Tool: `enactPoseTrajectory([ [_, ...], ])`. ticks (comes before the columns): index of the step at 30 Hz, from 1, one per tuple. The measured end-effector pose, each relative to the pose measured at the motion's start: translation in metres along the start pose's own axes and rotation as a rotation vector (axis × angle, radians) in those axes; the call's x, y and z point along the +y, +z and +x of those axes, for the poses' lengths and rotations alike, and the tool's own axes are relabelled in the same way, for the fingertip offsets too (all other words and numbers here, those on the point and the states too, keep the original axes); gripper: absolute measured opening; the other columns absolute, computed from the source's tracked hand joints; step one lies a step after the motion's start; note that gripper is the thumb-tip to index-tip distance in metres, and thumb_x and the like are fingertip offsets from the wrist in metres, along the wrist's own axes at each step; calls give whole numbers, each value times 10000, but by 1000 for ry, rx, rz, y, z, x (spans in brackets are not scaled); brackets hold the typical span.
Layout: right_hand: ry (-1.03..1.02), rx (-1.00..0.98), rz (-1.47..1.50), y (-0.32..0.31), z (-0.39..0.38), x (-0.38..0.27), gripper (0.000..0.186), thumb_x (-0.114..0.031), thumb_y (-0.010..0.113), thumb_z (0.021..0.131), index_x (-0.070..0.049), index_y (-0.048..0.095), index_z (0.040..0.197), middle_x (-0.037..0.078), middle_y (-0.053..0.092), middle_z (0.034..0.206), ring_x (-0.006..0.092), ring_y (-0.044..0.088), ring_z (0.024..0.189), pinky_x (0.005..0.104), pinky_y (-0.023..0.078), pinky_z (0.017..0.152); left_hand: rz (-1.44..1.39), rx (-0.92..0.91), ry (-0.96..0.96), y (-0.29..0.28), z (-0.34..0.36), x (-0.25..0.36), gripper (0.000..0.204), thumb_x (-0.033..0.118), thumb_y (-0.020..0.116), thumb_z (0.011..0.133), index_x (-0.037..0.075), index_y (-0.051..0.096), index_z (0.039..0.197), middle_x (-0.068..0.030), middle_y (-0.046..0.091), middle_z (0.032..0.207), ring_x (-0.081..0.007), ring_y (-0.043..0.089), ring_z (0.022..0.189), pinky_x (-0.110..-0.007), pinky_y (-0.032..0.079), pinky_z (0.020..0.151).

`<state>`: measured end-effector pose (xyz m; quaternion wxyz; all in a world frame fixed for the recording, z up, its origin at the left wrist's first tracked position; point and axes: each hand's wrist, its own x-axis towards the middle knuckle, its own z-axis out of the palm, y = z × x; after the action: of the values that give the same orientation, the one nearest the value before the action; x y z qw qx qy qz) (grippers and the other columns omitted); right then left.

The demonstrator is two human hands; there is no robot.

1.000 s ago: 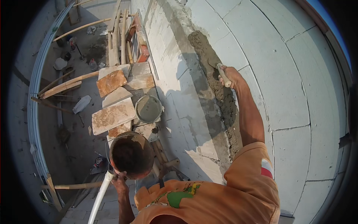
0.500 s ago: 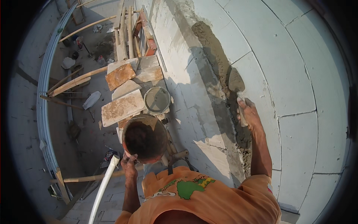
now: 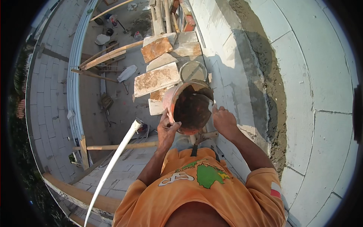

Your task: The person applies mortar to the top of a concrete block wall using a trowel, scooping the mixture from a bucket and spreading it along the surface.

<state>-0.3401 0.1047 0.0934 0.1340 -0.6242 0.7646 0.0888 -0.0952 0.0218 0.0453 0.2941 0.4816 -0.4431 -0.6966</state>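
My left hand [image 3: 167,130] grips the near left rim of a reddish bucket [image 3: 171,103], which is tipped so its dark, mortar-stained inside shows. In my right hand [image 3: 225,121], closed at the bucket's right rim, is a trowel [image 3: 210,106]; only a pale bit of it shows, and its blade is hidden or lost in the bucket's dark inside. To the right, a strip of wet grey mortar [image 3: 278,89] runs along a ledge against the pale block wall [image 3: 298,75]. A second round container [image 3: 193,71] of greyish content stands just beyond the bucket.
Stained boards and slabs [image 3: 157,79] lie stacked beyond the bucket. A white pipe [image 3: 113,166] rises at the lower left. Bamboo poles [image 3: 109,56] and long metal profiles [image 3: 75,75] stand on the left, above a floor with scattered debris.
My right hand has brought the trowel from the mortar strip down left to the bucket. The bucket now tilts more, still in my left hand. The view has shifted leftward.
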Motion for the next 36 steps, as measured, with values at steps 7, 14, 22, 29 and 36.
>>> enactPoseTrajectory([
  [7,-303,-94,91,15,21,-12,230,-139,602,838,-31,689,1021,159,690,823,316,711,798,409,580,668,172,27,266,19,-19,26,42,-49,666,742,-54,650,781,-301,354,1527,-219,607,1159,-298,507,770],
  [14,-289,-296,486,30,6,13,290,-200,638,822,38,654,987,214,697,893,403,682,885,468,561,758,89,-80,139,12,-24,28,249,-38,632,739,-4,731,964,-206,343,1566,-267,373,1425,-381,404,1058],
  [22,-106,-500,1117,14,11,15,350,-211,690,854,74,620,1045,136,625,744,235,635,594,360,517,563,-46,-121,133,8,-14,33,147,-83,622,772,-59,699,894,-161,314,1577,-211,641,1078,-301,595,725],
  [29,106,-636,1487,-27,-3,14,272,-140,666,899,35,624,1103,26,581,725,89,541,548,272,461,497,-143,-73,109,4,-6,5,139,-10,673,806,-56,684,937,-120,415,1494,-164,638,998,-296,581,706],
  [36,193,-576,1500,-40,-31,48,356,-91,637,889,58,598,1211,24,587,743,95,540,550,269,464,496,-186,29,-101,-17,5,-51,423,-17,641,818,41,638,1237,12,663,931,-90,620,764,-263,522,691],
])
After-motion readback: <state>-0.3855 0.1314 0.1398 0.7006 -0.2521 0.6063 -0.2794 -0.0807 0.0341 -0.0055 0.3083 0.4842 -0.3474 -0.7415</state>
